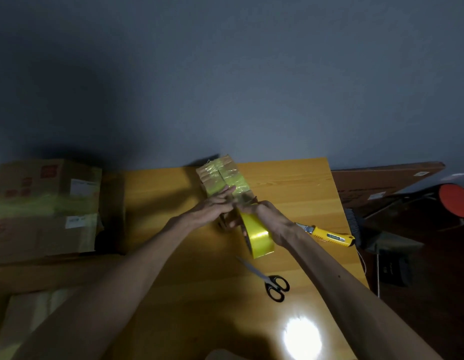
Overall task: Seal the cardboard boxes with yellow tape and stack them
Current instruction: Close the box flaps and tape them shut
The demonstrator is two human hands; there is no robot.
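- A pair of black-handled scissors (274, 285) lies flat on the yellow wooden bench (298, 183). It is well on the viewer's side of the small cardboard box (220, 175) and slightly to its right, blades pointing back toward it.
- The yellow tape roll (259, 239) stands on edge at the near end of the box, glossy and bright. A stretch of tape runs from it up onto the box top.
- The right grip (268, 216) is curled over the roll's upper rim and holds it, just at the box's near-right corner.
- The left grip (212, 207) lies with fingers straight, fingertips pressing down on the taped top at the box's near end.
- A yellow utility knife (329, 236) lies on the bench to the right of the box, apart from it.
- The box itself is small and brown, set at an angle in the middle of the bench. Its top flaps meet along a centre seam, and shiny, wrinkled, see-through yellow tape lies over much of the top.
- Two larger cardboard boxes (43, 203) sit stacked well to the left of the small box. They carry white labels and yellowish tape bands.
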